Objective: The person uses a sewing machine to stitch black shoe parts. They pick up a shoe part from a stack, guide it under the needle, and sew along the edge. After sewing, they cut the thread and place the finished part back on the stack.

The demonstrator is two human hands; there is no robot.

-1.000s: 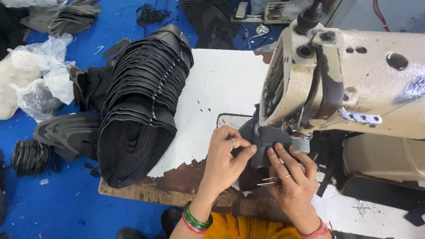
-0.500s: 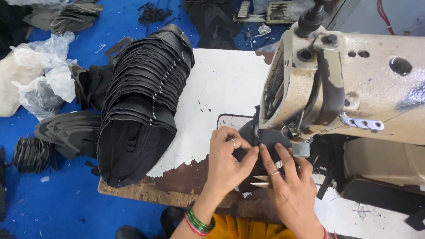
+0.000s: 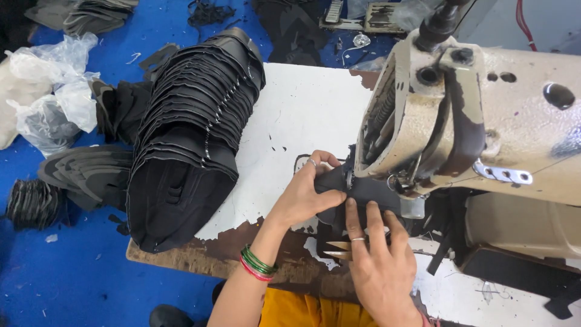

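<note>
Black fabric piece (image 3: 357, 191) under sewing machine (image 3: 484, 127) head, at needle. My left hand (image 3: 305, 194) pinches its near edge, fingers together on it. My right hand (image 3: 378, 260) presses it flat, fingers spread, snips (image 3: 336, 250) tucked beneath. Stitching step, I judge; next needs steady feed. Sewn stack (image 3: 187, 139) left of machine.

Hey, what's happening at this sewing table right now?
A person is guiding a dark piece under the head of a beige sewing machine. The left hand pinches the piece from the left, and the right hand presses it flat from the front. A tall stack of dark pieces lies on the white table.
</note>
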